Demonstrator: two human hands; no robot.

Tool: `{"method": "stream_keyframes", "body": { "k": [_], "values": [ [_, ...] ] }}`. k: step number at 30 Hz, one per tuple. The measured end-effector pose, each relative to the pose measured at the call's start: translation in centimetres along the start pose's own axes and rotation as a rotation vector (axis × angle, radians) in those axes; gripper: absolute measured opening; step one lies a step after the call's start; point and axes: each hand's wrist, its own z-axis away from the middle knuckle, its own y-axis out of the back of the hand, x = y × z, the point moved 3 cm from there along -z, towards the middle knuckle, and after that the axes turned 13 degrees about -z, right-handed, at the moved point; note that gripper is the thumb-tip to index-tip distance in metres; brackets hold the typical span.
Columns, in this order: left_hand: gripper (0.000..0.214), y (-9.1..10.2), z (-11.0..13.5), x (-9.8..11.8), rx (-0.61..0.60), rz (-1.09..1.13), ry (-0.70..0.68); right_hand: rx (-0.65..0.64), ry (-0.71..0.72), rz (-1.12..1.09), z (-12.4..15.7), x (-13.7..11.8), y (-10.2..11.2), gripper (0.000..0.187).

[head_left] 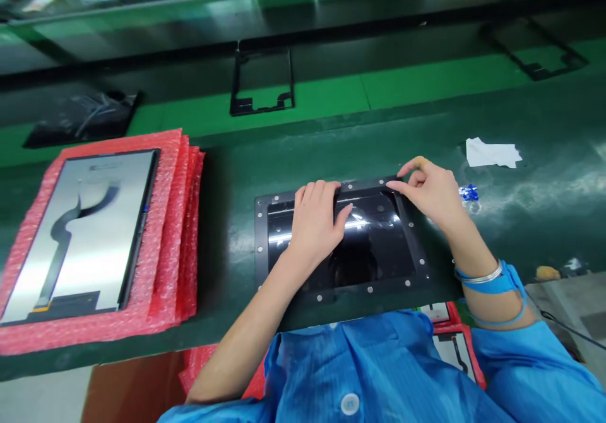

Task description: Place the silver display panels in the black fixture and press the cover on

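A glossy black screen panel (374, 240) lies in a flat black frame (341, 293) dotted with small silver discs, on the green bench in front of me. My left hand (315, 218) rests on the panel's left half with its fingers spread over the frame's far edge. At the far right corner, my right hand (428, 192) has thumb and forefinger brought together in a pinch. Whatever is between those fingertips is too small to make out. A blue strap (492, 284) circles the right wrist.
On the left, a silver-backed display panel (95, 221) with a dark ribbon cable tops a stack of pink foam sheets (182, 240). Black frames (262, 108) stand along the back strip. White paper (492, 153) and a blue scrap (468, 192) lie at the right.
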Motion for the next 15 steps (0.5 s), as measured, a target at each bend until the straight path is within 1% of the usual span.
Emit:
{"method": "stream_keyframes", "body": {
  "k": [2,6,8,9,10,12,13,15],
  "values": [
    [0.022,0.4,-0.1,-0.1,0.067,0.081,0.016,-0.072,0.002,-0.144,0.1,0.2,-0.3,0.037],
    [0.014,2.3,0.2,-0.1,0.248,0.199,0.035,-0.258,-0.032,-0.364,0.5,0.3,-0.9,0.064],
    [0.013,3.4,0.8,-0.7,0.294,0.247,0.039,-0.319,-0.052,-0.443,0.9,0.1,-1.3,0.071],
    [0.014,4.0,1.3,-1.4,0.321,0.258,0.060,-0.333,-0.057,-0.485,1.0,0.0,-1.4,0.072],
    [0.017,4.5,1.8,-2.3,0.361,0.269,0.111,-0.335,-0.059,-0.522,1.2,-0.1,-1.6,0.073],
    [0.022,5.1,3.1,-4.7,0.432,0.347,0.305,-0.309,-0.049,-0.578,1.5,-0.2,-1.8,0.072],
    [0.024,5.1,3.7,-5.9,0.427,0.443,0.422,-0.293,-0.041,-0.599,1.6,-0.3,-1.9,0.071],
    [0.030,4.4,4.7,-7.7,0.328,0.725,0.621,-0.265,-0.027,-0.630,1.8,-0.3,-2.0,0.067]
  ]
}}
